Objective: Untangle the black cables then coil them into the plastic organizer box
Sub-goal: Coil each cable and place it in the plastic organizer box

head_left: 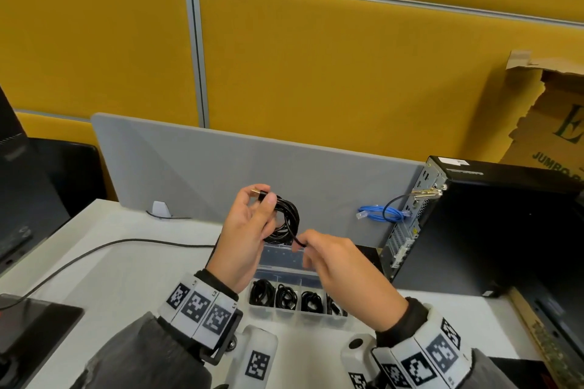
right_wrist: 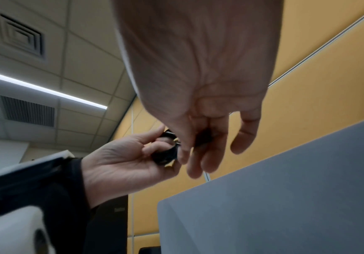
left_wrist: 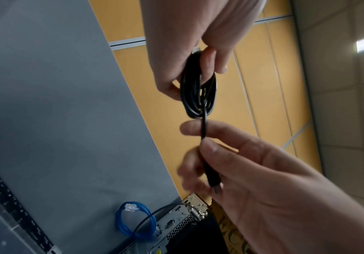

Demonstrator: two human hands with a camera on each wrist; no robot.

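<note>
Pinched at the top by the left hand [left_wrist: 189,43]: a black cable wound into a small glossy coil [left_wrist: 198,89], metal plug tip just peeking above the thumb. Dropping straight below that grip, one loose strand, caught between thumb and fingers of the right hand [left_wrist: 252,180]. Black connector end [left_wrist: 214,180] lying across that palm, blurred.

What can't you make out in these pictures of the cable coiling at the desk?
- Organizer box: head view, its right compartments lie behind the right hand, so whether one is free cannot be told.
- Free plug end of the black cable: left wrist view, blurred; its type is unreadable.
- Coil in the right wrist view: mostly hidden by both hands' fingers.
- Left hand: head view, its palm side faces away.
</note>
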